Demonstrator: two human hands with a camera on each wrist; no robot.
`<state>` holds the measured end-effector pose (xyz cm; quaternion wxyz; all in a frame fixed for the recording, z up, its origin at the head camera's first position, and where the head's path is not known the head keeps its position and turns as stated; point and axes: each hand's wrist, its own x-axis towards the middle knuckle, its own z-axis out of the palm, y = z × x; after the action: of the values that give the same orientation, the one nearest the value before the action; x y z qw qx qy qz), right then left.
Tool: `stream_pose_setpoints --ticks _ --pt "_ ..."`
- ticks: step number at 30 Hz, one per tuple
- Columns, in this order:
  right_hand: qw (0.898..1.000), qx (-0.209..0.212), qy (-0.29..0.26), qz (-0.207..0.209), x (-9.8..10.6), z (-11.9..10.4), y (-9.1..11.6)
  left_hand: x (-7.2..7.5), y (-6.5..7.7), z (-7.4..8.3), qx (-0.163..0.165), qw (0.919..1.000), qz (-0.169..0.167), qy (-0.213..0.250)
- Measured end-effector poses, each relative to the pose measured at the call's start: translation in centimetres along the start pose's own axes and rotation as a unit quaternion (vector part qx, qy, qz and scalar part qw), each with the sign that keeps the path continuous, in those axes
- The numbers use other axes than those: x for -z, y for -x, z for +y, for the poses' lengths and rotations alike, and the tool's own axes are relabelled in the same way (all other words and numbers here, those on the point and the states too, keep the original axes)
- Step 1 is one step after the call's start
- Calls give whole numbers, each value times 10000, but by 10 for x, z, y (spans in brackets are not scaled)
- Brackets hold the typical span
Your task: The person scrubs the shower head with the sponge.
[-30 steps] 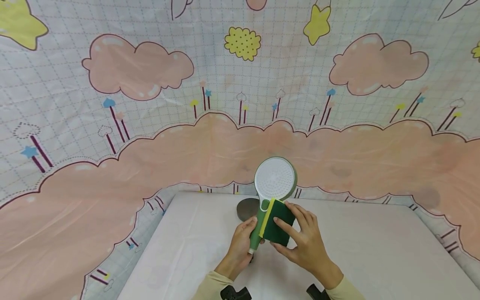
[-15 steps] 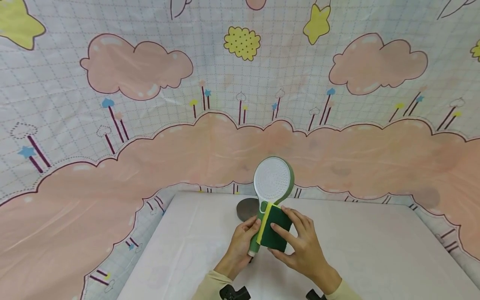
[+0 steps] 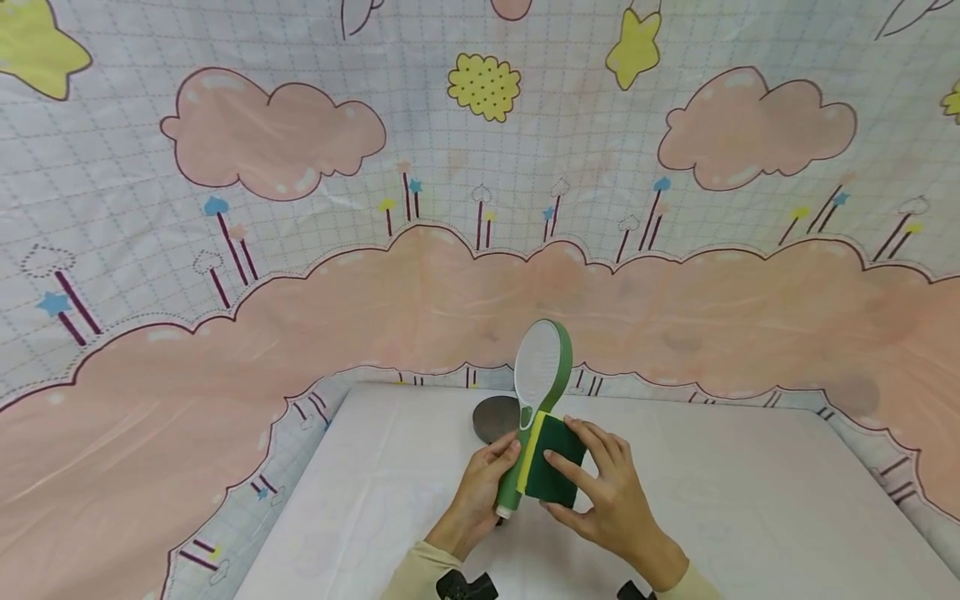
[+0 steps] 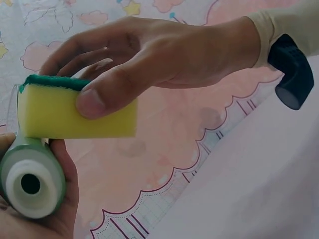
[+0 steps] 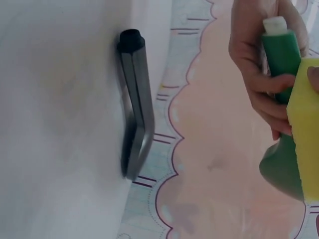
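Note:
My left hand [image 3: 474,493] grips the handle of a green shower head [image 3: 537,364], whose white spray face points up and to the left in the head view. A yellow sponge with a dark green scouring side [image 3: 556,462] is in my right hand [image 3: 621,502], pinched between thumb and fingers. The sponge's yellow side [image 4: 75,112] lies against the shower head's handle. In the left wrist view the hollow white end of the handle [image 4: 31,186] faces the camera. The right wrist view catches only part of the sponge [image 5: 305,129].
A dark grey shower head [image 5: 137,104] lies on the white table [image 3: 360,492] just beyond my left hand; its round head [image 3: 495,418] shows in the head view. A patterned cloth [image 3: 450,308] with clouds and stars hangs behind the table.
The green shower head has turned about its handle, so its white face looks narrower and more green rim shows. The sponge and my right hand have shifted slightly down.

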<state>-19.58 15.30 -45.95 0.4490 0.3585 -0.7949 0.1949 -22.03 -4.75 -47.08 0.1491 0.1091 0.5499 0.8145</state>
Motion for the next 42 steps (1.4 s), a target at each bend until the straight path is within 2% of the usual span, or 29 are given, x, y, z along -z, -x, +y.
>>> stream_pose_setpoints --ticks 6,14,22,27,35,42 --pt "9998 42 130 130 5 7 -7 1 2 0 79 9999 -87 3" --pt "9993 58 217 287 9 13 -12 5 2 -1 202 9998 -29 -56" --pt "9979 -83 232 594 21 22 -17 13 5 -2 190 9989 -389 -197" --pt "9976 -215 272 593 27 26 -18 16 5 -2 155 9980 -555 -251" --pt "9971 -428 198 590 33 31 -20 22 7 -4 269 9970 -614 -395" --pt "9966 -523 -54 640 36 36 -23 26 9 -4 216 9958 -780 -432"
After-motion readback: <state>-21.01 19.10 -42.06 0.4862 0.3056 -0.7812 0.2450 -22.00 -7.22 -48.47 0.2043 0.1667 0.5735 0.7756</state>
